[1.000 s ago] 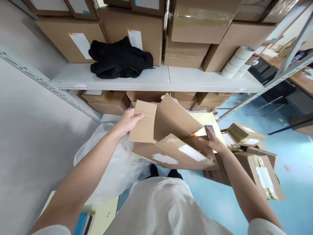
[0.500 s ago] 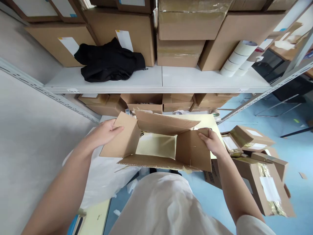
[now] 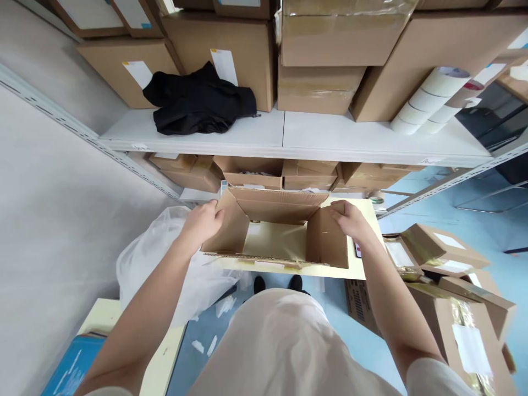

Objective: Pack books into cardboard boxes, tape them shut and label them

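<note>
No writing can be read; the white rectangular paper labels [image 3: 224, 67] on the stacked brown cardboard boxes [image 3: 253, 60] are too unclear.

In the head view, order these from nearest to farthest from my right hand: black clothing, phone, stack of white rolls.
From your right hand, gripping the box:
1. Phone, partly hidden, just right of the box.
2. Stack of white rolls, right side of the shelf.
3. Black clothing, left side of the shelf.
</note>
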Demonstrator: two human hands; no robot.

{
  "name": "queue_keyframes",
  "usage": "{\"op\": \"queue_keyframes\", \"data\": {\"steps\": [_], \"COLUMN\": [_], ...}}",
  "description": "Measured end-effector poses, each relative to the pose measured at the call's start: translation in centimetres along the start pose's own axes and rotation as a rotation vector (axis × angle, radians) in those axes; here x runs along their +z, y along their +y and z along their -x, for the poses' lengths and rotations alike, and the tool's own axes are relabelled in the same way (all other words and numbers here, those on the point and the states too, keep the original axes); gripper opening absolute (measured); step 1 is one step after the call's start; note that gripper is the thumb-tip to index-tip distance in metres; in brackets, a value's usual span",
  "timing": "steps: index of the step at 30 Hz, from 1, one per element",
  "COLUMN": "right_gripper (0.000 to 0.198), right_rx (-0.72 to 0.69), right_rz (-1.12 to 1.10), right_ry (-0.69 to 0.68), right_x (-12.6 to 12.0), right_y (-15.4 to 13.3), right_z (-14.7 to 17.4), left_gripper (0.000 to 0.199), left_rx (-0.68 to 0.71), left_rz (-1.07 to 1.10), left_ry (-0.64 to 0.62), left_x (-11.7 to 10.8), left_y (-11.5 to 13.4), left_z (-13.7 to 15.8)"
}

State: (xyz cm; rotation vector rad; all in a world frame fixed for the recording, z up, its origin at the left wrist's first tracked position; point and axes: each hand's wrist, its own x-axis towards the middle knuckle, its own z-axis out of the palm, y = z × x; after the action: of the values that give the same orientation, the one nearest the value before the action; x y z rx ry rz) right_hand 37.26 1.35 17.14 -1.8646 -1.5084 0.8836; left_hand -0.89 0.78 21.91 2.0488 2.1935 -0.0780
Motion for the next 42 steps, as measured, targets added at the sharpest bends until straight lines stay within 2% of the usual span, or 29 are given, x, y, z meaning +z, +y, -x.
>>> {"op": "queue_keyframes", "data": {"steps": [5,7,12,18,22,28,35,42], "right_gripper": [0.034,0.035,0.035,0.036,0.039,0.042,0.038,0.035], "right_rx": [0.066,0.075,0.088,0.111,0.113,0.092,0.086,0.058], "right_rz": [-0.327,-0.397,-0.409,-0.42,-0.464,-0.53,-0.368,-0.407], "right_ry": [-0.121,-0.12,-0.043,0.001,-0.072,-0.165,-0.159,-0.082], "right_x": [0.9,1.0,1.2,1.1,1.0,1.1,1.3,2.0], "right_y": [-0.7,-0.6,0.3,0.9,0.2,-0.2,0.3,1.0], "right_z": [1.5,2.2,3.0,3.2,4.0,5.2,5.1,4.3], "left_gripper": [0.023,0.023,0.028,0.029,0.027,0.023,0.025,0.026], "left_rx": [0.037,0.07,0.206,0.255,0.225,0.107,0.082,0.058], "left_rz": [0.108,0.173,0.324,0.382,0.391,0.39,0.333,0.333], "left_ry": [-0.038,-0.05,-0.09,-0.063,-0.03,-0.006,0.018,0.039], "left_x": [0.5,0.4,0.9,2.1,2.1,1.8,1.8,2.5], "left_y": [-1.0,-1.2,-0.3,-0.4,-1.8,-3.0,-3.4,-3.8], "left_z": [0.3,0.7,2.9,4.0,3.7,3.5,3.7,3.3]}}
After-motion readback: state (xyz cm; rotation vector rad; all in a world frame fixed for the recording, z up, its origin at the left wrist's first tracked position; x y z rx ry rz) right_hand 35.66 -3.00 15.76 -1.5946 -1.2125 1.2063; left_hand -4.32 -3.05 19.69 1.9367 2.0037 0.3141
